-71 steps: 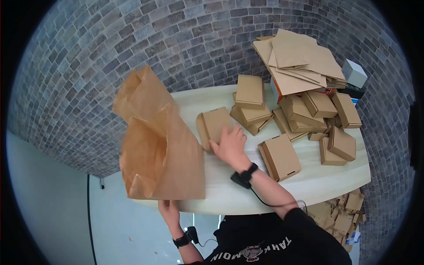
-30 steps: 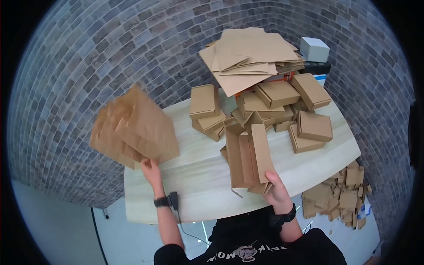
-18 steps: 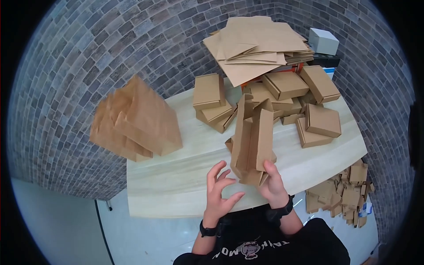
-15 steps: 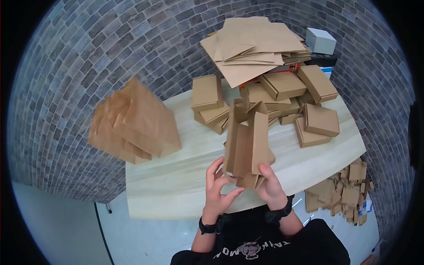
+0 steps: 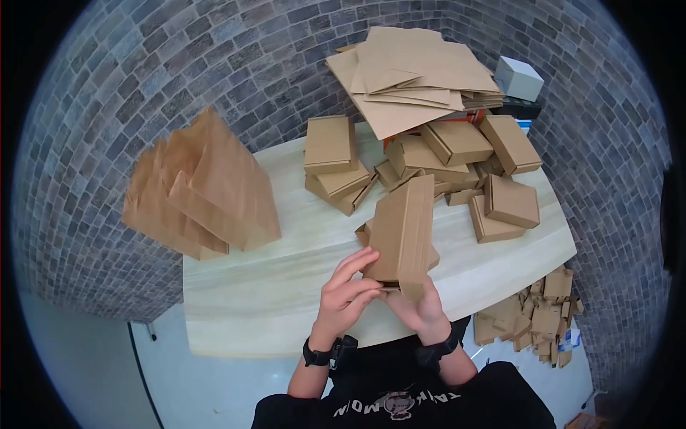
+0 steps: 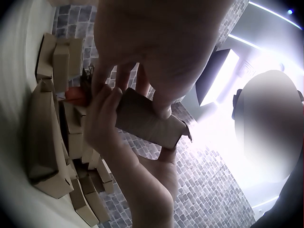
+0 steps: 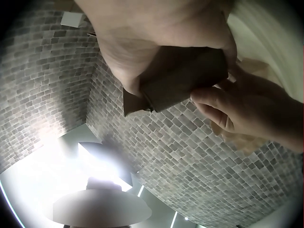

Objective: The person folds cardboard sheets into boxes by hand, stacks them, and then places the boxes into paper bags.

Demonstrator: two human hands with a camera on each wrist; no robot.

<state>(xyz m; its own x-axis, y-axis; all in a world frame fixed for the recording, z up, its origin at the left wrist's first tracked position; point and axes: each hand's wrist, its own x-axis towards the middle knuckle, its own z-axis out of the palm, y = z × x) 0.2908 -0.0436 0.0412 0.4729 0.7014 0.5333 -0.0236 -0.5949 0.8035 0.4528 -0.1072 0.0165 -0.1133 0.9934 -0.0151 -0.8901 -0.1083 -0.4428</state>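
Note:
A small brown cardboard box [image 5: 401, 227] is held up in front of the body over the table, its lid folded over the top. The left hand [image 5: 346, 294] grips the near left corner, fingers on the side and thumb at the near end. From the right and below, the right hand [image 5: 423, 307] holds the same end. In the left wrist view the box's end panel [image 6: 149, 121] sits between the two hands, with a small flap sticking out at one corner. The right wrist view shows the box [image 7: 187, 78] in shadow under the right palm.
Two brown paper bags [image 5: 239, 189] stand at the table's left end. Several cardboard boxes [image 5: 457, 141] are piled at the back right, below a stack of flat brown sheets [image 5: 421, 71]. Another box lies partly hidden behind the held one. Flattened cardboard [image 5: 532, 314] lies on the floor at right.
The paper bag was set back on the left of the table and the left hand let go. The right hand raised the open box; the left joined it, and the lid is now folded over.

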